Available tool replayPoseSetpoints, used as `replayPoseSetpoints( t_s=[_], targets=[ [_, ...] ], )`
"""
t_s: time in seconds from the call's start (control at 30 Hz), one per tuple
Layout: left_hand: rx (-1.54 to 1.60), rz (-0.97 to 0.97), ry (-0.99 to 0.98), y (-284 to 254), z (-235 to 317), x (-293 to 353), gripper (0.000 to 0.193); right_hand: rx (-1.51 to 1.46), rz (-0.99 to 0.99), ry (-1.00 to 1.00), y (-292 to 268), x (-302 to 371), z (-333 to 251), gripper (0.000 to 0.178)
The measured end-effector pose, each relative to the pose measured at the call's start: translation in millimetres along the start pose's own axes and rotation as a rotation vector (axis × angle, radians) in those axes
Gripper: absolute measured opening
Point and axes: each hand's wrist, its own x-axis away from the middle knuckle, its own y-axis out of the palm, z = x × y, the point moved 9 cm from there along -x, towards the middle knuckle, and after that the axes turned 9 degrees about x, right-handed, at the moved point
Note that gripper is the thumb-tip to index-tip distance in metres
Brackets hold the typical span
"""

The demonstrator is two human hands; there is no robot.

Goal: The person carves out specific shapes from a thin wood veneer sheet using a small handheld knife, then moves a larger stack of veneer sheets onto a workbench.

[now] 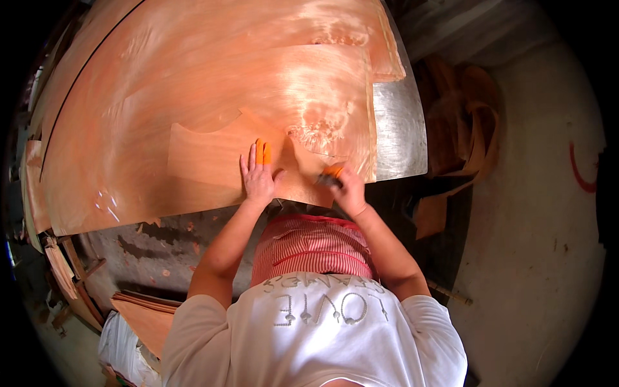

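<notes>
Atop the stacked sheets [193, 77], near their front edge, lies the veneer piece [205, 155]: probably light, flexible and prone to split (lift by opposite edges). The left grip [260, 181] rests flat on it, spread and clasping nothing; the right grip [350, 192] curls around a blurred dark object [328, 181].

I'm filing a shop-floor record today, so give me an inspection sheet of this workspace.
Surface: large thin wood sheets cover most of it; bare metal shows at the right.
Job's things: a smaller cut sheet lies on top; a dark tool, type unclear.
Clutter: curled offcuts heaped at the right; stacked sheets and a white bundle at lower left.
Left hand: flat on the smaller cut sheet, two fingers covered in orange.
Right hand: closed around the dark tool.
Cables: nothing certain; a thin black line at upper left, cord or mark unclear.
Surroundings: grey floor.
</notes>
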Motion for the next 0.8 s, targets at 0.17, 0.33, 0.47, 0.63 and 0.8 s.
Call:
replayPoseSetpoints(
  t_s=[0.17,0.33,0.47,0.63,0.8],
  targets=[
    [0.004,-0.052,0.0,15.8,25.3,-7.7,0.079,-0.186,0.283,0.566,-22.1,-16.6,122.6,0.013],
    [0.082,-0.017,0.01,18.3,38.2,-12.0,0.076,0.204,0.443,0.398,-47.9,-45.6,123.5,0.021],
    [0.194,0.05,0.059,14.6,30.4,-13.6,0.07,0.102,0.291,0.358,-33.1,-43.5,90.7,0.023],
    [0.165,0.073,0.092,1.5,9.7,-39.0,0.056,-0.16,-0.245,0.502,45.8,-7.5,95.7,0.027],
    [0.052,0.131,0.043,-9.4,-13.9,-58.7,0.051,-0.056,-0.301,0.373,49.5,-10.5,77.9,0.028]
  ],
)
